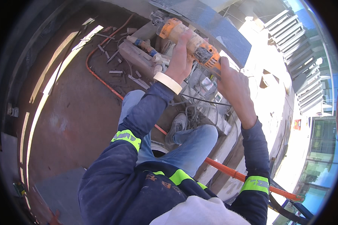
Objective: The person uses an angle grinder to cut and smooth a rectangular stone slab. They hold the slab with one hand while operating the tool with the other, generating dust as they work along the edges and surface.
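An orange and beige power tool [173,30], dusty and with a metal head at its upper left end, lies slanting across the top middle beside the edge of a dark grey-blue panel [236,43]. My left hand [179,60] is closed round the middle of the tool's body from below. My right hand [233,86] grips its rear end at the lower right, thumb along the casing. Below the tool, a second dusty tool with blue parts [141,44] and tangled cables [199,90] rest on pale blocks [129,52].
An orange hose [95,71] runs over the dusty brown floor [60,131] among scattered offcuts. An orange pole [229,172] crosses at lower right. Stacked pale strips [296,60] and a glazed wall [315,150] line the right side. My bent legs [195,146] are below my hands.
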Motion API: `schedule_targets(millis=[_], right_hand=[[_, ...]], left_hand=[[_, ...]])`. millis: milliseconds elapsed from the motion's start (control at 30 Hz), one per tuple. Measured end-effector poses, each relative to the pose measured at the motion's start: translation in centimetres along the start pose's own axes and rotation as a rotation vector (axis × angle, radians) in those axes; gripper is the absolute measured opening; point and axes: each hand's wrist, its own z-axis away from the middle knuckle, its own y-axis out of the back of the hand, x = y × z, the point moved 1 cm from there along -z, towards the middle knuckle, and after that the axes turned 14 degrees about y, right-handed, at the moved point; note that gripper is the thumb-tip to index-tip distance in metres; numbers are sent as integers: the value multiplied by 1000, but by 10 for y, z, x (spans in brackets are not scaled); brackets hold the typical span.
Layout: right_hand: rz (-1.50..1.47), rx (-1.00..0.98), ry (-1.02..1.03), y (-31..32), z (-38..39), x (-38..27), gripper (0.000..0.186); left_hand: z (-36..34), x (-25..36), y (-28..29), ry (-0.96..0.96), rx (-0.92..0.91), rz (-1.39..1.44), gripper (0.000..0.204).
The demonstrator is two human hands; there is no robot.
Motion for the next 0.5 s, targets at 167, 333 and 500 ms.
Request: schedule_targets(millis=[167, 333, 500], right_hand=[[18, 29, -34, 3, 42, 11, 52], [16, 33, -38, 7, 65, 20, 52], [15, 44, -28, 8, 74, 21, 54]], left_hand=[[21, -31, -24, 18, 34, 1, 42], [32, -47, -35, 56, -8, -21, 40], [35, -51, -36, 81, -2, -8, 40]])
